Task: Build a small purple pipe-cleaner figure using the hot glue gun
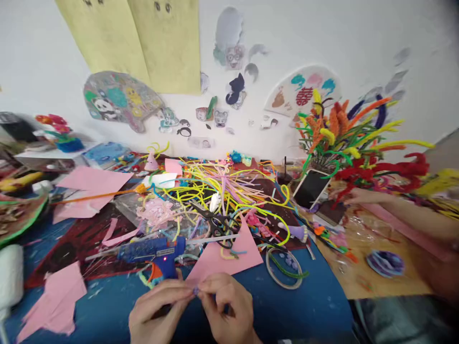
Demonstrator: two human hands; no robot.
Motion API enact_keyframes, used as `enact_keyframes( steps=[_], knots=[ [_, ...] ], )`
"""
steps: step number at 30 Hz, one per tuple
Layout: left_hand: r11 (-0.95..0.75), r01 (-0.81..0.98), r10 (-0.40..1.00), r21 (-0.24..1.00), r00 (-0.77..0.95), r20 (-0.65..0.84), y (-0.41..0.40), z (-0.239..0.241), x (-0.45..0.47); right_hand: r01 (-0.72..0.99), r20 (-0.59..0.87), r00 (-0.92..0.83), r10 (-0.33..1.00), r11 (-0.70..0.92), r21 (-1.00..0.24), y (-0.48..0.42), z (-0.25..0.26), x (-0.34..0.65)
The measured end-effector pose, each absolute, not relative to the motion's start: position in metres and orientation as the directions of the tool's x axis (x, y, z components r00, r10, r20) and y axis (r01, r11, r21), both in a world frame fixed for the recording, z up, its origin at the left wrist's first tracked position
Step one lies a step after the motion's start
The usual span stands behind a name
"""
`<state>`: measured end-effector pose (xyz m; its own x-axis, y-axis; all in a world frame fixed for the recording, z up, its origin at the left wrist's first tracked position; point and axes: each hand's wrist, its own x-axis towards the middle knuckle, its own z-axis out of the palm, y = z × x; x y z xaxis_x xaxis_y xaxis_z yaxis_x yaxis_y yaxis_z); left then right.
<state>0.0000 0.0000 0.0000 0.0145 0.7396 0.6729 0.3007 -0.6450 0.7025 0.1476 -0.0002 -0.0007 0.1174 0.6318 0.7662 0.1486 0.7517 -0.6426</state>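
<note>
A small purple piece (195,290), too small to make out clearly, sits between the fingertips of both my hands. My left hand (159,308) pinches it from one side, and my right hand (229,306) pinches it from the other. Just beyond my left hand lies a blue hot glue gun (154,251) with a glowing red light. A sheet of pink paper (229,260) reaches under my fingertips. Black-handled scissors (217,222) rest on the heap behind it. To the right is a clear ring (268,274) with a green pipe cleaner (287,267) across it.
Yellow pipe cleaners (201,184) are heaped at the middle back. Torn pink paper (53,303) and a white bottle (10,277) lie at left. A phone (311,188) leans before a pipe-cleaner bouquet (333,134). Another person's hand (358,196) reaches in at right.
</note>
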Motion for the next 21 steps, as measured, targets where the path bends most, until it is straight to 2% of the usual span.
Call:
enact_keyframes(
  steps=[9, 21],
  knots=[
    [-0.642, 0.333, 0.741, 0.691, 0.037, 0.67, 0.0, 0.008, 0.004, 0.12, 0.763, 0.115, 0.636, 0.754, -0.646, 0.0, -0.005, 0.155],
    [-0.651, 0.297, 0.755, 0.698, 0.168, 0.633, 0.005, -0.001, 0.0, 0.081, 0.658, 0.363, 0.66, 0.681, -0.727, 0.0, -0.007, 0.143]
  ],
)
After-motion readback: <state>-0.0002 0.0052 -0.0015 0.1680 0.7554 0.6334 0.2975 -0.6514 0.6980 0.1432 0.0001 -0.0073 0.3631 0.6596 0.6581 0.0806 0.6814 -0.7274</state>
